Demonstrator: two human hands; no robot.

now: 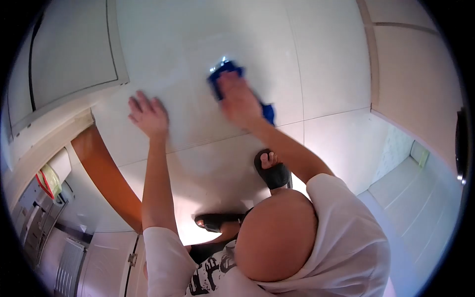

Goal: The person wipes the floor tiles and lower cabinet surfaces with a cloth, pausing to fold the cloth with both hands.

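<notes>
My right hand presses a blue cloth flat against the pale tiled floor. The cloth shows beyond my fingertips and beside my wrist, and the hand is slightly blurred. To the left, my left hand rests on the same floor, fingers spread and nothing in it. A bright reflection shines on the tile just past the cloth.
A white cabinet door stands at upper left, with an orange-brown panel below it. Beige cabinetry lines the right side. My bent knee and black sandals are close behind my hands.
</notes>
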